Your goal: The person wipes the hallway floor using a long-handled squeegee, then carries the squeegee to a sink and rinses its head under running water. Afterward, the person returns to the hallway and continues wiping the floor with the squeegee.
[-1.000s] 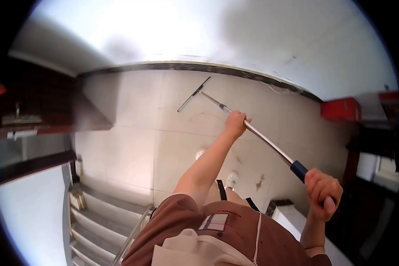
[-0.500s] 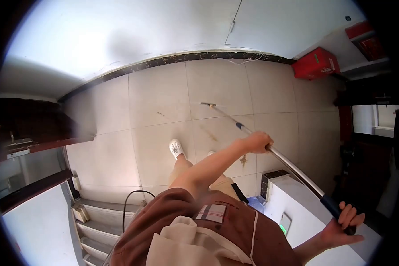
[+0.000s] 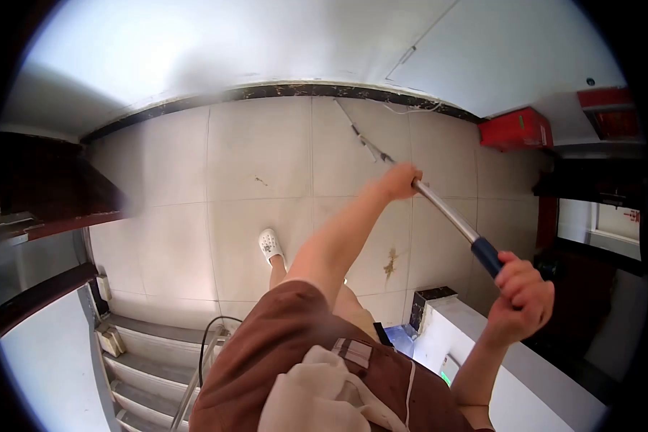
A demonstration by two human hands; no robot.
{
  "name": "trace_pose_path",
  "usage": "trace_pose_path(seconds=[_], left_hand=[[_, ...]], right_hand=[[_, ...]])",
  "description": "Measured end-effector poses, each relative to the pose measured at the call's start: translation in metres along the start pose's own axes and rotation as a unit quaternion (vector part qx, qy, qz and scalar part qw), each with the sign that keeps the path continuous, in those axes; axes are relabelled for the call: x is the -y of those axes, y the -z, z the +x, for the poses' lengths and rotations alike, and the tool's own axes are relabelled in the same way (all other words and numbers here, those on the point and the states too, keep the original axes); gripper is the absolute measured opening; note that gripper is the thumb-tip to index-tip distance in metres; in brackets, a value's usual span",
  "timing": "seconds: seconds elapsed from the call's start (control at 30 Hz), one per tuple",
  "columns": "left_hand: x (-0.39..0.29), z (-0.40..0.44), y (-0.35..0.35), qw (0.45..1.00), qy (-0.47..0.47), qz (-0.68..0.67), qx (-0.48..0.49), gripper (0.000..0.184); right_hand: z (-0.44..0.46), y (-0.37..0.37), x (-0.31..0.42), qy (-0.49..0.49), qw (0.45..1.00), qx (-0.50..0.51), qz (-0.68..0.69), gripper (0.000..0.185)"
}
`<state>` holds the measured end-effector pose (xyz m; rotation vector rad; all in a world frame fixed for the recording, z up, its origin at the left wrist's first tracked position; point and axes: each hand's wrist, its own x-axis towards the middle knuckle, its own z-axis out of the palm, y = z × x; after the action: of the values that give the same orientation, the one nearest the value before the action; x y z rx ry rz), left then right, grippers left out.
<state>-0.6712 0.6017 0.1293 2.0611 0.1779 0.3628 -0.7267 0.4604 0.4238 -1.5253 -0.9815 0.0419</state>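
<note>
My left hand (image 3: 402,180) is closed round the metal pole of a long-handled squeegee (image 3: 446,205), partway down its length. My right hand (image 3: 523,294) grips the dark blue handle sleeve (image 3: 487,256) near the top end. The squeegee's thin head (image 3: 356,131) reaches toward the dark skirting at the foot of the wall, slanted across the floor. A brown smear (image 3: 390,263) marks the tiles right of my left forearm. Farther left lies a small dark mark (image 3: 261,181).
A red box (image 3: 515,129) stands against the wall at right, near a thin white cable (image 3: 410,110). Stairs (image 3: 147,353) with a metal rail descend at lower left. A low white wall (image 3: 475,338) with a dark post is at lower right. Dark doors flank both sides.
The squeegee head has moved away from me to the skirting and turned. Both hands have moved forward with the pole, my right hand also leftward. A brown streak on the tiles is no longer visible.
</note>
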Motion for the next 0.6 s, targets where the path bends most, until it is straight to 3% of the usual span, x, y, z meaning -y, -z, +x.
trace_pose_path(seconds=[0.07,0.13,0.2,0.3,0.37,0.4,0.43,0.57,0.6], left_hand=[[-0.005,-0.031,0.027,0.999,0.002,-0.028,-0.039,0.031],[-0.015,-0.078,0.046,0.992,0.011,-0.044,-0.117,0.033],[-0.029,-0.12,0.06,0.99,0.015,-0.069,-0.125,0.032],[-0.057,-0.146,0.078,0.99,0.037,-0.121,-0.066,0.032],[-0.056,-0.131,0.08,0.989,-0.006,-0.135,-0.052,0.031],[-0.057,-0.125,0.078,0.989,-0.023,-0.143,-0.043,0.03],[-0.047,-0.11,0.068,0.987,-0.064,-0.134,-0.057,0.028],[-0.008,-0.031,0.047,0.989,-0.057,-0.08,0.113,0.018],[0.005,-0.018,0.036,0.992,-0.056,-0.086,0.07,0.016]], right_hand=[[0.008,-0.015,0.024,-0.008,0.999,0.033,0.031,0.018],[0.012,-0.031,0.048,0.046,0.981,0.176,0.071,0.026],[0.016,-0.048,0.084,0.032,0.957,0.283,0.049,0.034],[0.014,-0.046,0.119,-0.046,0.98,0.187,0.045,0.04],[0.006,-0.045,0.128,-0.049,0.996,0.078,0.006,0.041],[0.002,-0.041,0.128,-0.05,0.995,0.086,-0.024,0.039],[-0.002,-0.047,0.123,-0.04,0.997,0.024,-0.054,0.039],[-0.006,-0.078,0.067,-0.021,0.978,-0.168,-0.12,0.031],[-0.001,-0.087,0.048,-0.02,0.979,-0.174,-0.107,0.026]])
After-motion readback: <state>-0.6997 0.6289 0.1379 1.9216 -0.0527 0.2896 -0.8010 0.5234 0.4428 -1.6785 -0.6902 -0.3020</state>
